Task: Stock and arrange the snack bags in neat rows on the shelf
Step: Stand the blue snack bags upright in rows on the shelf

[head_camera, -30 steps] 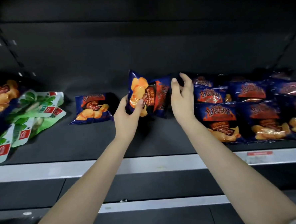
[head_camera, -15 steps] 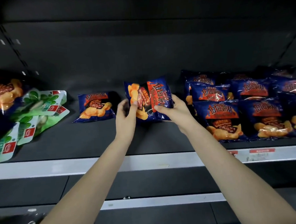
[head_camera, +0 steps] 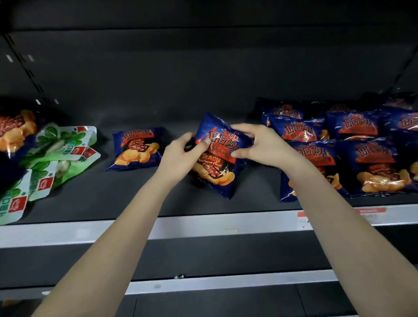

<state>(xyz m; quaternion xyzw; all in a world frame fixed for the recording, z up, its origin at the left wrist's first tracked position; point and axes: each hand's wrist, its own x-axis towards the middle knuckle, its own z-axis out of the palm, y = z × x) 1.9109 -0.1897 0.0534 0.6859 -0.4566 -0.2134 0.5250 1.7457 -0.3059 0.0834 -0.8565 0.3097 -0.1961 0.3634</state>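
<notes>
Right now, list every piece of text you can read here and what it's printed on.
"田园薯片": blue bag gripped by left hand and right hand
"烤肉口味": same bag
"Barbecue Flavor": same bag
Script line under the title: partly covered, unreadable
Green bags: lettering blurred
Red shelf tag: too small to read

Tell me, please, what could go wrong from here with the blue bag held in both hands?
The held bag is tilted, pinched near its top by the left grip and right grip; released so, it may land crooked. The right forearm passes over the front row of blue bags and could nudge them askew. The lone bag lies apart at the left, so a gap may be left in the row.
</notes>
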